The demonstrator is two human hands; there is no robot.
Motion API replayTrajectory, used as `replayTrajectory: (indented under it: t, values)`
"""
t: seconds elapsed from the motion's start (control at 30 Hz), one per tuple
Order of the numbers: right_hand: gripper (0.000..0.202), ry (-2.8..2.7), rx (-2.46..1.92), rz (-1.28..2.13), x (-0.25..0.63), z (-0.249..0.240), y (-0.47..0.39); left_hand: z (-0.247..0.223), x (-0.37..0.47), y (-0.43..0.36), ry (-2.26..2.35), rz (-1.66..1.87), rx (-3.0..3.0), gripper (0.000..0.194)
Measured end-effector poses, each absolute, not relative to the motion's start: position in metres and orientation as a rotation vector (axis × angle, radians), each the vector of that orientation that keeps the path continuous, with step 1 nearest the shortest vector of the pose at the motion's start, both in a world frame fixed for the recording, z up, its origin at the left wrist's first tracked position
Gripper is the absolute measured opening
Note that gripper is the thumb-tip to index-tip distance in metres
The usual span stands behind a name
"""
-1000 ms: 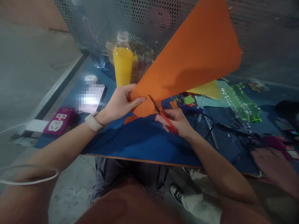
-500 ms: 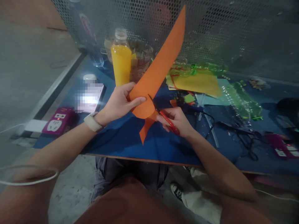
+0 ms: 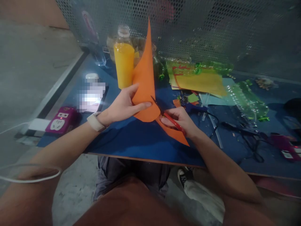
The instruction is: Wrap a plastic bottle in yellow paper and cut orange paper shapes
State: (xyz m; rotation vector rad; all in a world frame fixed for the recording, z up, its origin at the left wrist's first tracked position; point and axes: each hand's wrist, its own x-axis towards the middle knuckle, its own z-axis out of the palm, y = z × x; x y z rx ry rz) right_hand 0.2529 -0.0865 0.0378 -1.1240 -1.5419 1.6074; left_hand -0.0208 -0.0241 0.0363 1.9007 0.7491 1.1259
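Note:
An orange sheet of paper (image 3: 144,78) curves upward from my left hand (image 3: 125,105), which grips it with the thumb on its near face. My right hand (image 3: 180,121) is closed round the red handles of a pair of scissors (image 3: 172,120). The dark blades lie against the paper's right edge, just right of my left thumb. From that edge a cut orange strip (image 3: 177,135) hangs down to the right, passing under my right hand. Behind the sheet stands a bottle wrapped in yellow paper (image 3: 124,66).
On the blue table (image 3: 122,141) lie coloured paper sheets (image 3: 199,84), a green plastic bottle (image 3: 249,97), paper scraps (image 3: 192,98) and a black cable (image 3: 252,147). At left are a purple power socket (image 3: 62,119) and a bright phone (image 3: 91,97). A perforated metal panel (image 3: 211,37) rises behind.
The orange sheet's upper end has swung left and now stands nearly upright. The cut strip has swung from lower left to lower right. Both hands keep their grip.

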Motion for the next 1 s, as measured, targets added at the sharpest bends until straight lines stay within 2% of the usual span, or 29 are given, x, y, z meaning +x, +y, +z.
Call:
replayTrajectory:
  t: [0.17,0.6,1.0]
  values:
    - [0.060,-1.591,-1.071,1.663,0.254,0.037,-0.087,0.037,-0.019,-0.025,0.644,1.070,1.848,0.070]
    - [0.058,-1.709,-1.197,1.600,0.256,0.047,-0.087,0.044,-0.024,-0.023,0.598,0.931,1.945,0.052]
    - [0.061,-1.704,-1.223,1.645,0.255,0.048,-0.090,0.046,-0.026,-0.022,0.561,0.827,1.967,0.053]
